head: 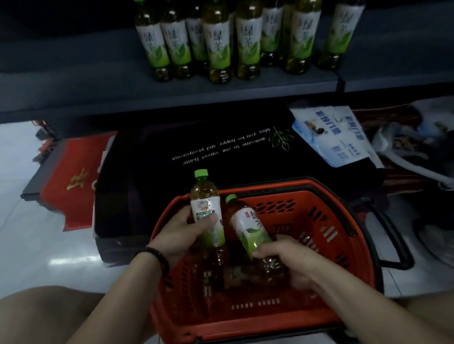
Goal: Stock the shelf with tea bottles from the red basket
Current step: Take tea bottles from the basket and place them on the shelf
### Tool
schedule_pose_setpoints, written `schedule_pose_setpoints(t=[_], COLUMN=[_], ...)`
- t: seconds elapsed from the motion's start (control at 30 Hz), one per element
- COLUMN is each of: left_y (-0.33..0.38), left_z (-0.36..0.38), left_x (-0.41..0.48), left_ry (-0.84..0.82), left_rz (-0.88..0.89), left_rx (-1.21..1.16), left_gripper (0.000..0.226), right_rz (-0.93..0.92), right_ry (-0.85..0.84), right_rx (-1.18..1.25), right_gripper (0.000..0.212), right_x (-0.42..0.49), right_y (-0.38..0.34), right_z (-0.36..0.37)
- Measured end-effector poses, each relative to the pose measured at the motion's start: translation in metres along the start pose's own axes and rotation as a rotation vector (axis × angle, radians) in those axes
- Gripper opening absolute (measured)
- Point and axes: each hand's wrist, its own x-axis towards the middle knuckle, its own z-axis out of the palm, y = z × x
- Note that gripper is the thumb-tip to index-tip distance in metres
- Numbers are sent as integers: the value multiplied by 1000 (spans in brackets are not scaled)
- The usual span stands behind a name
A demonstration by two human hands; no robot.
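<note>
Red basket (260, 317) sits under both hands: the left hand (181, 237) grips the upright tea bottle (206, 201), the right hand (291, 259) grips the tilted tea bottle (245, 225).

A black doormat (218, 145) with white lettering and a green sprig lies on the floor beyond both hands. Out past the left hand (177, 239), a red mat (75, 171) with a gold character meets its edge on pale glossy tiles (3, 205). Beyond the right hand (288, 259), a blue-and-white packet (332, 135) rests on the doormat's far corner, beside a dark patterned cloth (422, 132)
</note>
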Motion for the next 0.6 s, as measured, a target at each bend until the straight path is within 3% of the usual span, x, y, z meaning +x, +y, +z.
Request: schedule_pose_setpoints(t=[0.2,0.3,0.53,0.6], left_y=[42,64,85,87], left_z=[17,29,49,51], left_x=[-6,-5,-3,-3], left_ry=[1,4,25,35], left_rz=[96,162,166,152], left_rx=[-219,-287,-387,-336], left_gripper=[67,57,44,57], right_rz=[-248,-312,-402,-442], right_ry=[43,37,187,234], right_rx=[-143,-168,5,6], right_gripper=[51,43,62,68], right_x=[-37,-39,-8,1], right_y=[-79,-116,-111,-111], right_z=[-18,-23,-6,1])
